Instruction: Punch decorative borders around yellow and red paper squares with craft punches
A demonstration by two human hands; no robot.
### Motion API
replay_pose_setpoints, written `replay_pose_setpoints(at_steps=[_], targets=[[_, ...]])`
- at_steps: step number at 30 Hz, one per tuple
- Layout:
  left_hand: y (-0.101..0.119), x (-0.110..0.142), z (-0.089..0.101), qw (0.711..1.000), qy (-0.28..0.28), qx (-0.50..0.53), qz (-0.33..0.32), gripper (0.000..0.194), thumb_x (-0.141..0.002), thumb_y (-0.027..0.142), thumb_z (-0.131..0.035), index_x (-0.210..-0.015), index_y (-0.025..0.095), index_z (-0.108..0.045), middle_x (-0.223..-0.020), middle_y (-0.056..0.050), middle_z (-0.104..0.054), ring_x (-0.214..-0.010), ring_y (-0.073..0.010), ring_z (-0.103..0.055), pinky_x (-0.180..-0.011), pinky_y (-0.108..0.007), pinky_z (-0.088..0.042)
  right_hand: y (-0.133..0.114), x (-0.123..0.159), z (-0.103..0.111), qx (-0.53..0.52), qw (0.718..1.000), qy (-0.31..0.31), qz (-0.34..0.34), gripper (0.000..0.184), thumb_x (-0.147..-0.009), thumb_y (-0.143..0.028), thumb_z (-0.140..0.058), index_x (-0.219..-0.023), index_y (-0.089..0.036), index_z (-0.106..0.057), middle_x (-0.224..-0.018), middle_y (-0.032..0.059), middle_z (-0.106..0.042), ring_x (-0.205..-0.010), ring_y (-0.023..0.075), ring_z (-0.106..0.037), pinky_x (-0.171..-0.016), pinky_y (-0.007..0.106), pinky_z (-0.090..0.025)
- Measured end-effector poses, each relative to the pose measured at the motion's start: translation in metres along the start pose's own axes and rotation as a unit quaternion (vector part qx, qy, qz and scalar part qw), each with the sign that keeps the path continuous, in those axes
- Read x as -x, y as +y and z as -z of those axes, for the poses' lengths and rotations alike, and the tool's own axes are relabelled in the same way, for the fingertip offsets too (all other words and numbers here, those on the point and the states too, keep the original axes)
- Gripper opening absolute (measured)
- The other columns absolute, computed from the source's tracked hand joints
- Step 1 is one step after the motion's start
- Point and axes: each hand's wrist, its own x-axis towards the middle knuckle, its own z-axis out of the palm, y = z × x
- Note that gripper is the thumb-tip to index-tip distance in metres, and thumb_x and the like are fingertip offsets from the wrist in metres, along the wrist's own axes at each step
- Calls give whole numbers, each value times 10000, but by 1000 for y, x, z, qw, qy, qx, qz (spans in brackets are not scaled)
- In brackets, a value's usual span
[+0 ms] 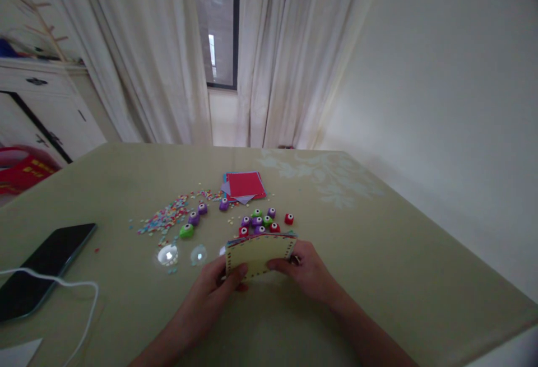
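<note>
Both hands grip a stack of paper sheets raised over the near middle of the table. The front sheet is pale yellow with a row of small dark marks along its edges; coloured sheets show behind its top edge. My left hand holds the left lower corner, thumb in front. At the right side, my right hand pinches the stack with its thumb on the front face; its other fingers are mostly hidden. Just beyond the sheets sit several small craft punches in purple, green and red.
Past the punches lies a pile of coloured square paper. Confetti bits are scattered to the left, near a green punch. A phone and a white cable lie at the left; a wall borders the right.
</note>
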Motion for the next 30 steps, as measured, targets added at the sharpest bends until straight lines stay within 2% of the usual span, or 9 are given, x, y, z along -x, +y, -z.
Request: replay_pose_setpoints(at_steps=[4,7,13,15,16,19,23,28,30], targets=[[2,-1,0,998,9,53,27,543,-920,688,-695,-1217,241,-778,-1293,-91,-778,-1069,-296,-746,-810,-404,-685,0,0,-2,-55,997,-10,-45,359,-867,-437,-841,-1132,-195,-834,-1121,87,-831,-1048,309,-758,-949,434,-596],[-1,-2,1,995,31,76,53,572,-865,720,-738,-1158,232,-795,-1226,-86,-802,-1041,-290,-757,-799,-397,-687,0,-1,-3,-95,992,-2,-81,438,-841,-482,-860,-1132,-158,-819,-1088,107,-833,-993,298,-769,-903,420,-604],[-3,-5,3,995,27,70,66,525,-869,685,-754,-1125,229,-797,-1144,-74,-823,-971,-275,-771,-788,-389,-675,0,-3,3,-115,991,32,-68,480,-860,-569,-830,-1134,-175,-815,-969,81,-819,-873,242,-744,-794,354,-587],[0,-4,4,998,27,39,49,498,-884,676,-738,-1070,218,-799,-1065,-67,-823,-921,-263,-764,-762,-368,-666,-1,-3,5,-74,995,54,-49,432,-862,-569,-826,-1053,-181,-828,-940,69,-809,-825,222,-712,-756,327,-560],[1,-4,5,999,31,8,39,492,-901,677,-713,-1041,213,-798,-1003,-62,-818,-845,-246,-751,-693,-336,-652,-1,-3,6,-44,996,64,-36,402,-866,-563,-822,-1003,-185,-830,-927,61,-802,-799,211,-688,-736,314,-542],[2,-3,8,989,44,-140,0,437,-970,618,-633,-932,208,-778,-818,-38,-771,-632,-191,-651,-514,-258,-517,0,-2,11,48,996,76,-6,321,-898,-513,-797,-927,-194,-823,-898,41,-778,-733,183,-612,-681,287,-481],[-2,-3,12,951,53,-295,-73,382,-991,456,-634,-693,220,-668,-641,-2,-686,-590,-175,-609,-576,-254,-441,4,-1,16,123,991,57,-21,233,-934,-421,-763,-925,-195,-820,-811,31,-746,-714,193,-586,-659,283,-445],[-3,-3,11,951,15,-298,-76,360,-1027,461,-606,-778,222,-708,-684,4,-711,-585,-163,-630,-580,-242,-448,6,-3,25,117,991,61,-22,260,-939,-444,-742,-923,-192,-805,-769,18,-723,-712,199,-598,-673,293,-468],[-4,-3,11,951,8,-295,-92,316,-1032,458,-612,-867,234,-761,-752,-3,-756,-624,-169,-663,-605,-241,-483,7,-5,32,122,989,87,-17,261,-927,-445,-741,-900,-191,-793,-757,16,-711,-712,197,-598,-683,297,-472]])
